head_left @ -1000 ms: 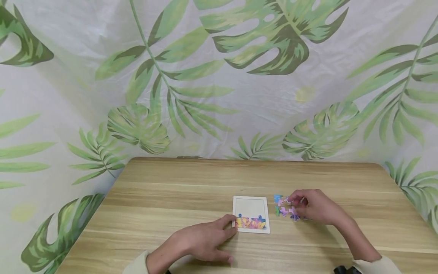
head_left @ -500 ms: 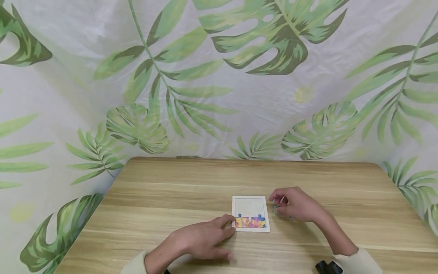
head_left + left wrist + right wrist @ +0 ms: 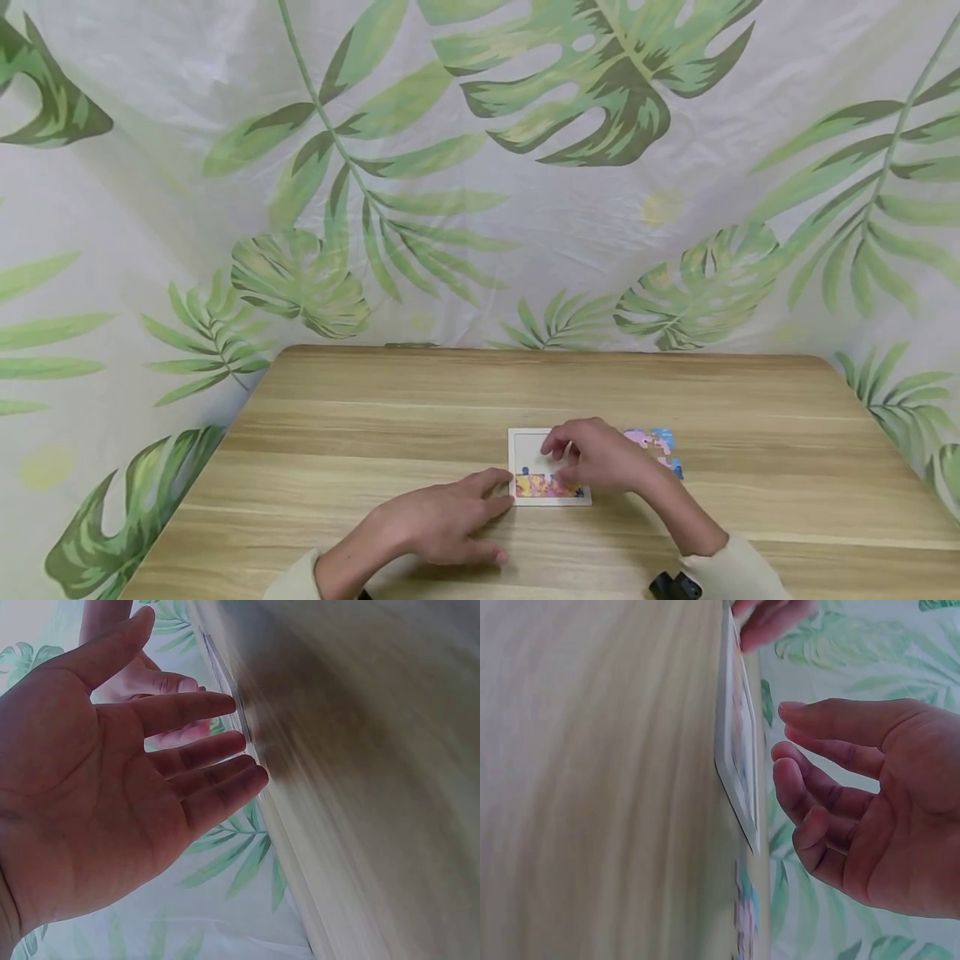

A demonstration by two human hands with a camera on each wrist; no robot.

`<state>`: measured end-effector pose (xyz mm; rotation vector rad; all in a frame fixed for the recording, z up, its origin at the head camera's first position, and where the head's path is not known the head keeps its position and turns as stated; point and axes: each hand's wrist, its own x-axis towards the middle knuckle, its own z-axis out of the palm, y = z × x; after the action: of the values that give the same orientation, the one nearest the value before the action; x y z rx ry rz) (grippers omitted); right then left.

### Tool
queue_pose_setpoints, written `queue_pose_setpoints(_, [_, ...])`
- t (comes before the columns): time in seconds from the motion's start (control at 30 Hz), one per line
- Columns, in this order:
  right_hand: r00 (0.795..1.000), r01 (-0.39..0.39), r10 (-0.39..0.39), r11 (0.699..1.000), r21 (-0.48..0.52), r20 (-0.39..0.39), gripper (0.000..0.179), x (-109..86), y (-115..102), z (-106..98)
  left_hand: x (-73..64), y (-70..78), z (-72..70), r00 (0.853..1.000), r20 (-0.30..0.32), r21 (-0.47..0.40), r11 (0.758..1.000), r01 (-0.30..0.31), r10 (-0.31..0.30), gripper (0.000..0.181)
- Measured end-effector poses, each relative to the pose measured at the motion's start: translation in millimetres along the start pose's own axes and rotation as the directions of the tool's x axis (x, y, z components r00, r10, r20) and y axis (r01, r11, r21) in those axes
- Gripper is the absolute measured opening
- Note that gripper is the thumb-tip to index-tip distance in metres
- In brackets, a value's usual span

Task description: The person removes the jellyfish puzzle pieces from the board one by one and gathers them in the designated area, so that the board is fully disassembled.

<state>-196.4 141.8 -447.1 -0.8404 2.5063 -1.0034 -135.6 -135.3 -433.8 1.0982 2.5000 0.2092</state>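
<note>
A white-bordered puzzle tray (image 3: 513, 446) lies on the table, its lower rows filled with colourful jigsaw pieces (image 3: 532, 485) and its upper part bare. My left hand (image 3: 453, 521) rests at its left edge, fingertips right at the border and fingers nearly straight in the left wrist view. My right hand (image 3: 600, 457) is over the tray's right side, thumb and index finger close together. In the right wrist view the right hand's other fingers are loosely bent, and I cannot tell whether a small piece is between the fingertips. Loose jigsaw pieces (image 3: 663, 439) lie right of the tray, partly hidden by the right forearm.
The wooden table (image 3: 360, 433) extends around the tray, with its back edge close to a leaf-patterned cloth (image 3: 420, 250). A black device (image 3: 675, 586) sits by the right sleeve.
My right hand has moved left from the loose pieces to over the tray, uncovering some of those pieces. The left hand has stayed at the tray's edge.
</note>
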Motion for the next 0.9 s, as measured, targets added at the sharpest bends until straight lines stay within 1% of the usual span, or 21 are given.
queue_pose_setpoints(0.1, [1.0, 0.014, -0.014, 1.0, -0.001, 0.012, 0.026, 6.0, -3, 8, -0.1, -1.3, -0.1, 1.0, -0.003, -0.005, 1.0, 0.002, -0.002, 0.067])
queue_pose_setpoints(0.2, [0.999, 0.047, -0.047, 0.998, -0.043, 0.016, 0.026, 12.0, -5, 15, 0.1, -2.3, -0.3, 1.0, -0.004, -0.011, 1.0, 0.009, -0.009, 0.068])
queue_pose_setpoints(0.27, [0.998, 0.068, -0.067, 0.994, -0.088, 0.013, 0.025, 14.8, -7, 20, 0.1, -3.1, -0.7, 1.0, -0.001, -0.018, 1.0, 0.017, -0.017, 0.068])
queue_pose_setpoints(0.37, [0.997, 0.076, -0.077, 0.987, -0.141, -0.004, 0.023, 16.9, -8, 26, 0.3, -3.6, -1.1, 1.0, 0.007, -0.031, 0.999, 0.026, -0.026, 0.069])
queue_pose_setpoints(0.43, [0.998, 0.064, -0.067, 0.986, -0.156, -0.014, 0.022, 17.1, -9, 28, 0.5, -3.9, -1.5, 1.0, 0.009, -0.031, 0.999, 0.023, -0.022, 0.069])
queue_pose_setpoints(0.63, [0.998, 0.052, -0.056, 0.989, -0.139, -0.023, 0.022, 16.3, -11, 28, 1.2, -4.6, -2.0, 1.0, 0.008, -0.011, 1.0, 0.0, 0.001, 0.069])
queue_pose_setpoints(0.9, [0.998, 0.068, -0.068, 0.997, -0.044, 0.004, 0.025, 12.9, -8, 30, 0.5, -3.5, -1.5, 1.0, 0.026, -0.026, 1.0, 0.01, -0.009, 0.069])
